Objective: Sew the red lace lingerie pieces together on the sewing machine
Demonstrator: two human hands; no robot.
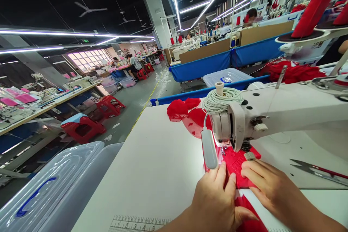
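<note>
Red fabric (237, 163) lies under the needle area of a white sewing machine (285, 108). My left hand (214, 197) rests on the fabric's near left part, with its thumb and fingers bent round the red cloth. At the fabric's right edge, my right hand (272, 185) has curled fingers pressed on the cloth. A small grey lamp (210, 148) hangs beside the machine head, just above my left fingertips. More red cloth (178, 110) lies behind the machine head. The needle tip is too small to make out.
Thread snips (320, 172) lie on the machine bed at the right. A ruler scale (136, 223) runs along the near edge of the white table (152, 159). Lidded plastic bins (54, 188) stand at the left. Red thread cones (312, 14) stand at the upper right.
</note>
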